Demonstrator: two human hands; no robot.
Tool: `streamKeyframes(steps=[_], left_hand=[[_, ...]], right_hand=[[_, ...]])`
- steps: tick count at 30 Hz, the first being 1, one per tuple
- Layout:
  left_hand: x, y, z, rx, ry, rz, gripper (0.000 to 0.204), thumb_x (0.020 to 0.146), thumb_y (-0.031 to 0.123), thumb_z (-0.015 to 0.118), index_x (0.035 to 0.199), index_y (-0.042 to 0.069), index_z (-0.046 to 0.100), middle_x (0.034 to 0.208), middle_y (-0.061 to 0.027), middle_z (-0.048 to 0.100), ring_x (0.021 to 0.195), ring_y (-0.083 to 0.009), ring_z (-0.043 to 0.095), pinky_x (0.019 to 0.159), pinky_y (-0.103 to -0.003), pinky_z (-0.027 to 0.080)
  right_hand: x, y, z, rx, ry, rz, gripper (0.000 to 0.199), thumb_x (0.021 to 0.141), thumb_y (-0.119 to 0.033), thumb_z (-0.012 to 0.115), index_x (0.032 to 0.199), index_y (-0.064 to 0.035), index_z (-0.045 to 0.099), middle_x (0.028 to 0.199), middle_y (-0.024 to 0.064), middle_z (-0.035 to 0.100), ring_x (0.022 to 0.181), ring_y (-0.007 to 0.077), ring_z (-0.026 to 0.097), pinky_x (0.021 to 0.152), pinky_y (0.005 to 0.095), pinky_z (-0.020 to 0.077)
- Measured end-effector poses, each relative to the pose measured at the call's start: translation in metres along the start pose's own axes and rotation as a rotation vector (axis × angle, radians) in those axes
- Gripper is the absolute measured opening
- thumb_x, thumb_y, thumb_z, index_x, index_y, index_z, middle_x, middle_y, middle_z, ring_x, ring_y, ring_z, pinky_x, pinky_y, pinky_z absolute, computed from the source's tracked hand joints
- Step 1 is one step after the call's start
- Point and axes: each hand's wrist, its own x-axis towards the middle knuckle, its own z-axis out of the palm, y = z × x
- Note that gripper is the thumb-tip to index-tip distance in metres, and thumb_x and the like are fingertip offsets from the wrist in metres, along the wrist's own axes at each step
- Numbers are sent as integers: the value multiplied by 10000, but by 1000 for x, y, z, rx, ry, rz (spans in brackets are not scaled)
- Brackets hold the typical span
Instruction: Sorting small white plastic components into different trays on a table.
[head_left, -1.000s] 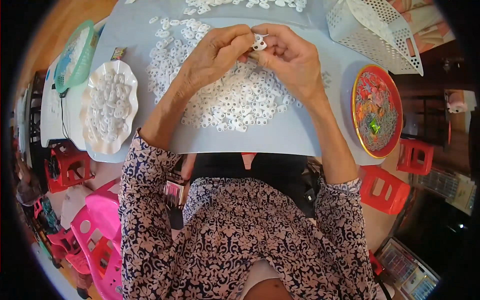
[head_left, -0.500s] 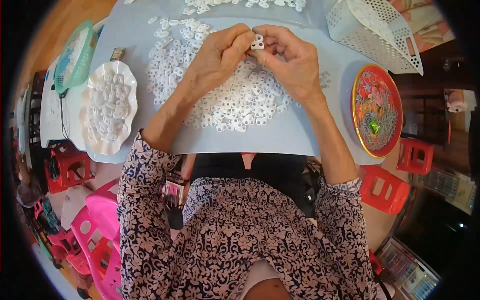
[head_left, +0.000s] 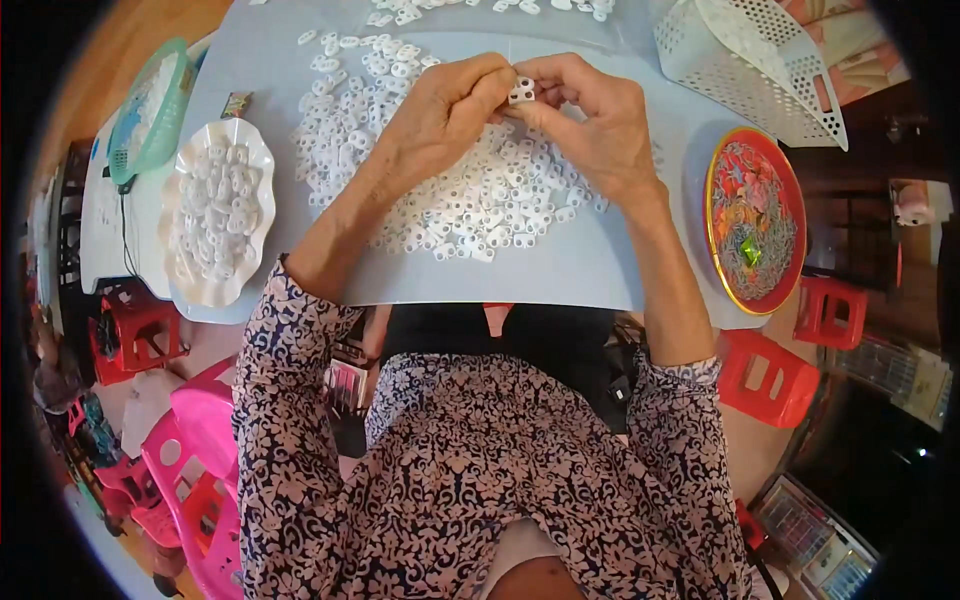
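Now both hands, left (head_left: 440, 110) and right (head_left: 590, 120), pinch one white clip (head_left: 521, 90) at twelve o'clock; light, stiff, probably slippery; grip its edges.

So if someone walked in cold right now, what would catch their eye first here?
Probably the big heap of small white plastic pieces spread over the grey sheet in the middle, with the left hand and right hand pinching one white piece between them just above it. Next, the bright red patterned plate at the right and the white scalloped dish of pieces at the left.
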Motion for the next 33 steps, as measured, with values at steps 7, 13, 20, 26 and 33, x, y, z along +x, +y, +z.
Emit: streamKeyframes(steps=[7, 13, 20, 26, 33], left_hand=[[0, 3, 8, -138, 89, 48, 303, 978, 231, 421, 831, -17, 515, 648, -38, 482, 607, -110, 461, 566, -266, 420], [-2, 1, 12, -89, 117, 11, 297, 978, 241, 428, 852, -10, 524, 623, -52, 467, 587, -123, 455, 554, -271, 410], [-1, 1, 14, -71, 112, 51, 286, 976, 233, 432, 848, -6, 524, 606, -51, 455, 572, -128, 444, 530, -287, 389], [-1, -1, 15, -78, 118, 32, 291, 974, 232, 429, 815, 2, 510, 604, -49, 458, 569, -129, 441, 527, -289, 384], [-2, 8, 15, -160, 52, -26, 316, 978, 248, 401, 803, 6, 507, 623, -41, 478, 603, -123, 451, 575, -291, 402]], right_hand=[[2, 5, 5, 38, 113, -79, 269, 699, -62, 747, 939, -27, 631, 686, 47, 612, 596, 122, 606, 569, 242, 507], [0, 4, 4, 43, 97, -50, 258, 704, -51, 745, 932, -18, 629, 697, 44, 622, 605, 115, 609, 574, 239, 509], [1, 2, 2, 24, 84, -86, 220, 717, -69, 746, 885, -8, 618, 725, 64, 661, 621, 129, 626, 579, 241, 509], [1, -1, 1, -1, 85, -70, 211, 718, -77, 748, 860, -8, 608, 713, 65, 655, 625, 129, 626, 584, 243, 504], [-1, -2, -6, 30, 99, -123, 173, 745, -76, 736, 830, 6, 610, 722, 53, 661, 607, 116, 606, 567, 240, 494]])
